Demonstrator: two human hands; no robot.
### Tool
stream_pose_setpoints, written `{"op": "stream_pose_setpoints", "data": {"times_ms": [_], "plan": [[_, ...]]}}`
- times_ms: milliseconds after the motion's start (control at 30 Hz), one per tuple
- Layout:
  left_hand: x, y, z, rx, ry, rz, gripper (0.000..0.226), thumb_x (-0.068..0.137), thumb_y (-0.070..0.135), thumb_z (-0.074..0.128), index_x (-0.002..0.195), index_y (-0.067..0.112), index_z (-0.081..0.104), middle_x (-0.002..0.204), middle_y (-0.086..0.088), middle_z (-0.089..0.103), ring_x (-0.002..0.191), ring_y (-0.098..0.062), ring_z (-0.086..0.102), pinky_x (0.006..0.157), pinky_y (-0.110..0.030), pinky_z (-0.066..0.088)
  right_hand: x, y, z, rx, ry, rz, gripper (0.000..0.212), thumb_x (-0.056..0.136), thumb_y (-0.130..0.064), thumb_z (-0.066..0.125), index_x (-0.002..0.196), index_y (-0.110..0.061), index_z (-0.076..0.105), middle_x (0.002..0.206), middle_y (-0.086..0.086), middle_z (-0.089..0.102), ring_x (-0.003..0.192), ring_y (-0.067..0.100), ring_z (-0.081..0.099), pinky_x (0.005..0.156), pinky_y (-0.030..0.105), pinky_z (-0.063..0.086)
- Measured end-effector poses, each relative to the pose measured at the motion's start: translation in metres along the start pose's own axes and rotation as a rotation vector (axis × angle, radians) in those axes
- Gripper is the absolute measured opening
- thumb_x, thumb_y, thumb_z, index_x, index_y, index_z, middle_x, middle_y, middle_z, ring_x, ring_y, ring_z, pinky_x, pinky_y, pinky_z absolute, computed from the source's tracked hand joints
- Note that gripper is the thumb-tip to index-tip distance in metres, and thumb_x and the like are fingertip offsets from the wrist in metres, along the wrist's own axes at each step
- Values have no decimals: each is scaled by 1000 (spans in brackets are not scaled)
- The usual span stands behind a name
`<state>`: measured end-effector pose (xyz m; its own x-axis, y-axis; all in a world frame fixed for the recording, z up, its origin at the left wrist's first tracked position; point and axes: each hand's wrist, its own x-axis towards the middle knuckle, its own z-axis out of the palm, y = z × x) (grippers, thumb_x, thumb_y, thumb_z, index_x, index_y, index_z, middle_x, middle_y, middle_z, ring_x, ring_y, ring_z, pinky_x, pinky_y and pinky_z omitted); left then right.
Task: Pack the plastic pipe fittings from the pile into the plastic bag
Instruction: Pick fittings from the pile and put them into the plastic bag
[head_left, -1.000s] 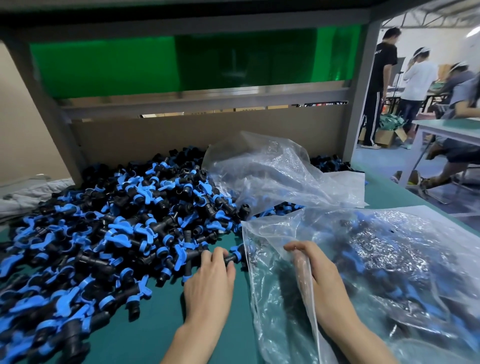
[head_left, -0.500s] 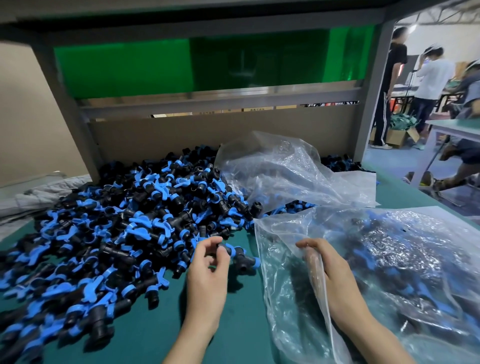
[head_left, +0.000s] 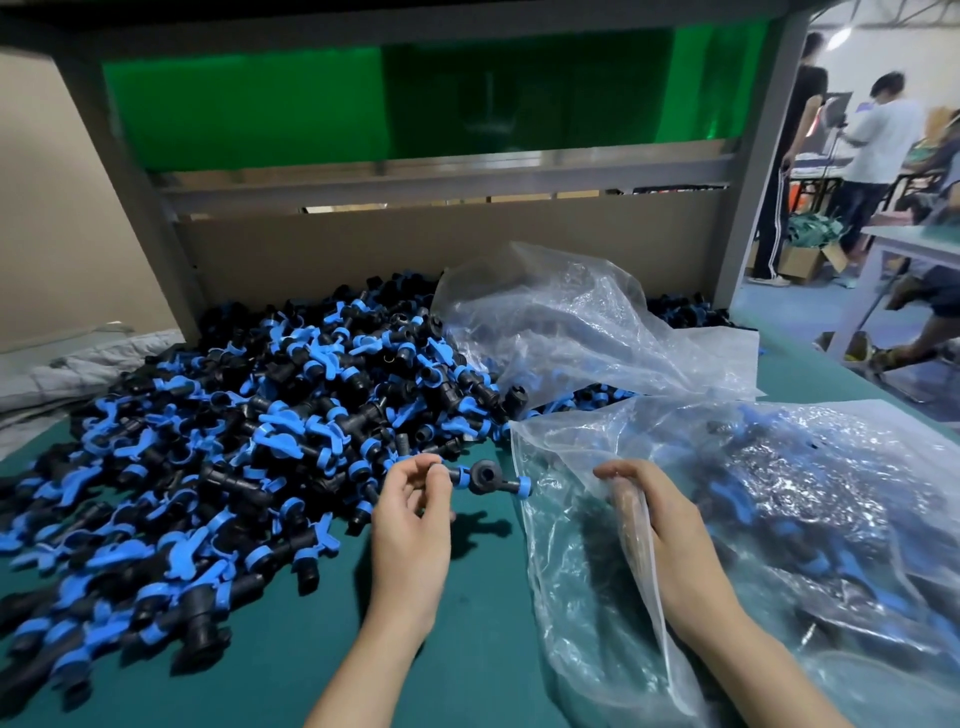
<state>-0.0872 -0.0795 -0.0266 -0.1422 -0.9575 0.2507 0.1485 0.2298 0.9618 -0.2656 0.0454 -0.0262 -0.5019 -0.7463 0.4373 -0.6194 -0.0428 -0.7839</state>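
Holding one fitting (head_left: 485, 475) off the mat (head_left: 467, 649), shadow under it. Left hand (head_left: 410, 519) has it: thumb and fingertips pinch the left blue cap, the other fingers loosely curled.

Fitting is a tee. Long axis runs left-right, black hub mid-span with its open port facing the camera. The free blue cap points right and sits just at the bag's (head_left: 779, 519) near edge; touching or a hair short, can't tell.

Right hand (head_left: 660, 525) is on the bag, not the fitting. Thumb on top, fingers curled under, partly seen through the film, pinching a fold at the mouth. The bag lies on its side, already holding many fittings, mouth facing left toward the pile (head_left: 234, 441). Can't tell how wide the gap under that fold is.

Key relation: the fitting lies right of the left fingers, axis aimed at the mouth, so the left hand is the feeder and the right only holds the lip. Judgement: next is a short push right, cap first, then let go. Risk: the tee's side port snags the film if the lip sags.

The pile is large, so there is plenty left. A spare bag (head_left: 571, 332) lies crumpled behind, over the pile's right side.
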Motion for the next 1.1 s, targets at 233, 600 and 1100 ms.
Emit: {"op": "stream_pose_setpoints", "data": {"times_ms": [233, 600, 1100], "plan": [[1, 0, 0, 4, 11, 1, 7, 101, 18, 53, 101, 17, 60, 70, 7, 58, 61, -7, 52, 56, -15, 46, 0, 1, 1, -15, -7, 17, 19, 102, -27, 45, 108, -35, 61, 103, -16, 66, 94, 1, 60, 79, 13, 44], [-6, 3, 9, -313, -3, -319, 14, 102, 19, 50, 89, 16, 57, 59, 9, 54, 43, -7, 36, 39, -18, 30, 0, 1, 2, -16, -5, 5, 19, 102, -26, 45, 107, -36, 61, 103, -15, 67, 94, 2, 61, 79, 17, 44], [-14, -3, 13, -214, -274, -207, 8, 99, 13, 57, 106, 13, 60, 82, 0, 68, 64, -8, 55, 51, -22, 45, -1, -9, -2, 22, 64, -20, 20, 101, -18, 50, 109, -32, 62, 99, -6, 68, 90, 13, 64, 82, 29, 49]]}}
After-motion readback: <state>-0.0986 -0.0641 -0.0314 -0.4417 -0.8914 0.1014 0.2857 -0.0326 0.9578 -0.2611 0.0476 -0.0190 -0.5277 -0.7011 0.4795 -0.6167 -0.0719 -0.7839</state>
